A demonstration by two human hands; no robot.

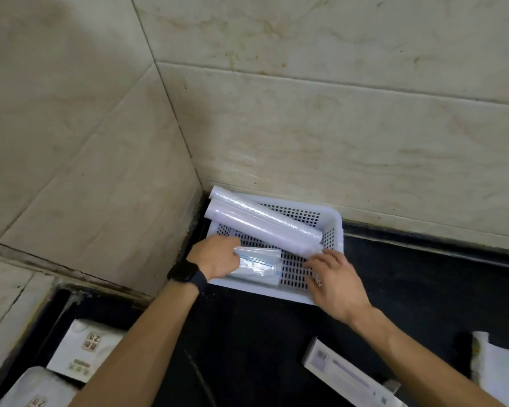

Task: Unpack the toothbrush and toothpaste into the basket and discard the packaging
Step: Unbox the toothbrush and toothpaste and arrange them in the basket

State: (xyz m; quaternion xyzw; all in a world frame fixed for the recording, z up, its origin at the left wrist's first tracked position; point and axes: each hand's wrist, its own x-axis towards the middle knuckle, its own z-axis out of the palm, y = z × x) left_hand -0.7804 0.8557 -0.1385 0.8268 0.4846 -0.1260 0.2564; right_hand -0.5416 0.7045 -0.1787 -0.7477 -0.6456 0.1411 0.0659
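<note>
Under left hand (pixel 218 255), wrapped packet (pixel 257 265)

Both bare forearms reaching forward and converging. Left hand (pixel 218 255) knuckles up, fingers curled and closed on a clear wrapped packet (pixel 257 265), black watch (pixel 185 273) strapped at the wrist. Right hand (pixel 337 282) palm down, fingers spread and loosely extended, gripping nothing, fingertips (pixel 313 264) pointing toward the left hand.

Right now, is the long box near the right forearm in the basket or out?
Out. The long box lies on the dark counter, apart from the white basket.
</note>
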